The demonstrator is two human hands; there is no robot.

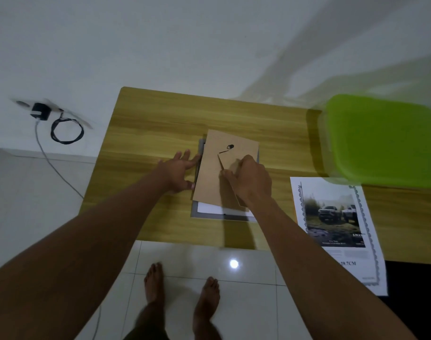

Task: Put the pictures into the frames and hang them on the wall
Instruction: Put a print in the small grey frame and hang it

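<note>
Right hand (251, 180) curled, pinching the stand flap (230, 192) on the brown backing board (214, 168), fingertips half hidden, left hand (180, 171) spread against the left side of the grey frame (224, 216), mid-table (160, 119) and mostly covered, truck picture (337, 224) overhanging the near edge at right.
</note>
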